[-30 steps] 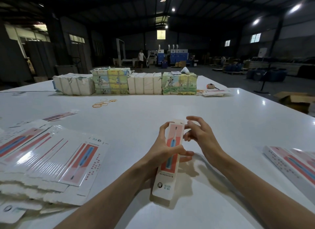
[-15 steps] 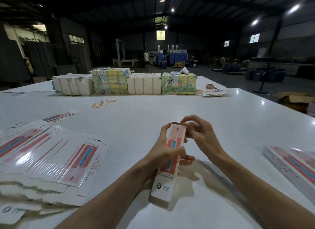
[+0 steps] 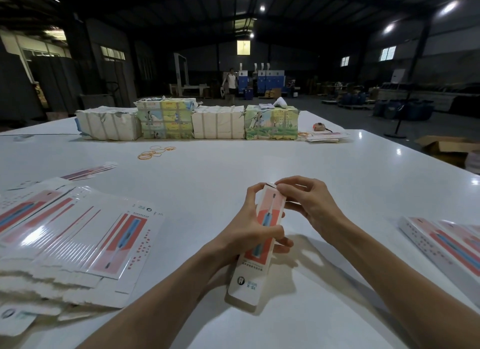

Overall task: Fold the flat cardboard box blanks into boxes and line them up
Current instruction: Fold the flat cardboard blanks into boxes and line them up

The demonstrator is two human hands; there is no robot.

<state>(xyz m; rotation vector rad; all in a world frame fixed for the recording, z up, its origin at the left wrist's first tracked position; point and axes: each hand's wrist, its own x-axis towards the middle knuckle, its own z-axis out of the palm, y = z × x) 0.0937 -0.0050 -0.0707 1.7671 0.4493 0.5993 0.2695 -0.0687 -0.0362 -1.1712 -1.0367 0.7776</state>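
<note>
Here, at the near middle of a white table (image 3: 233, 167), two bare hands held one long, narrow box (image 3: 253, 270), folded into shape. It was white with a pink panel and a blue toothbrush-like picture down its length. Its near end rested on the table and its far end tilted up and away.

The left hand (image 3: 244, 231) was wrapped around the middle of the box, thumb across the printed face and fingers curled behind. The right hand (image 3: 311, 205) pinched the small flap at the far end between thumb and fingertips.

To the near left lay one fanned stack of flat blanks (image 3: 78, 244) with the same print, too many to count. To the near right lay finished boxes (image 3: 446, 247) side by side; at least two showed, the rest cut off by the frame edge.

Farther left lay one loose blank (image 3: 91, 170), and beyond it a cluster of several yellow rubber bands (image 3: 155, 151).

Along the far edge stood four wrapped bundles (image 3: 218, 125) in a row, two white and two with coloured pictures. Right of them lay one small pile (image 3: 326, 137) of blanks.

Beyond the table, an open brown carton (image 3: 446, 146) sat at the right. One person (image 3: 230, 85) stood far back in the dim hall.
</note>
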